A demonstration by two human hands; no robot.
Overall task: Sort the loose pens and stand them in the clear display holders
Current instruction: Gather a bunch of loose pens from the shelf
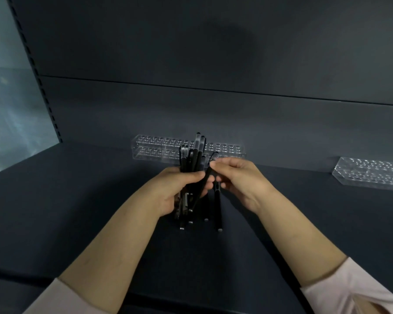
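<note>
Pens (192, 164) are the risk here. A thick bundle of black ones fans out of the left hand (179, 189), whose fingers and thumb curl round its middle, so the ends splay above and below the fist. The right hand (241, 180) pinches one pen (205, 180) near its top between thumb and fingertips, the other fingers loosely bent. That pen slants down across the bundle, its lower end among the others. If it is pulled out at this slant, I judge it could drag its neighbours along, loosen the grip and spill pens onto the shelf (77, 200), where they may roll toward the front edge. One more pen (217, 200) hangs just below the right hand; I cannot tell whether a finger holds it, and if none does it may drop. The holes in the holder (159, 148) look small and close together, so a pen brought in tilted may miss or catch, and a push on so light a clear holder could shift it. The bundle sits over the middle of the shelf, between the two hands and touching both. The holder lies just behind it along the back edge, and a second holder (370, 173) lies well apart, toward the back right corner. Whether any pen stands in a holder yet I cannot tell.
</note>
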